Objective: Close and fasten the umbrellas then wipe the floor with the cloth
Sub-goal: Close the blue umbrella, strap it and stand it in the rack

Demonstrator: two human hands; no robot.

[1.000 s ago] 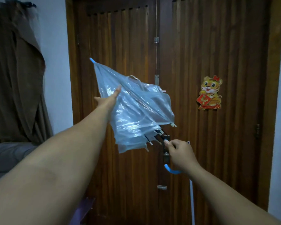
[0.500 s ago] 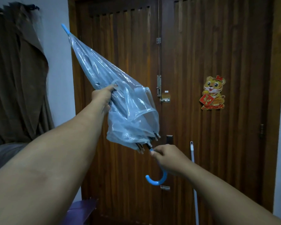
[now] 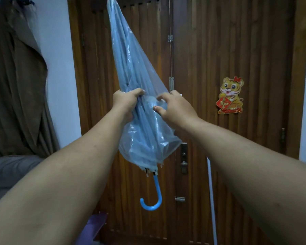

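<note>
Umbrella [image 3: 141, 106] hangs near-vertical, tip up, handle [image 3: 155, 197] down. Left hand [image 3: 125, 101] grips the bunched canopy mid-length; right hand [image 3: 173, 106], fingers curled and spread, sits against the canopy's right, likely gathering it for fastening.

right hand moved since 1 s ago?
Yes. The right hand left the blue handle and rose to the canopy, now level with the tiger sticker instead of below it.

The left hand [image 3: 126, 101] grips the folded transparent blue umbrella [image 3: 140, 89] mid-canopy, tip up and blue hooked handle [image 3: 153, 197] hanging down. The right hand [image 3: 175, 108] touches the canopy beside it, fingers curled, before a wooden door [image 3: 237, 50].
</note>
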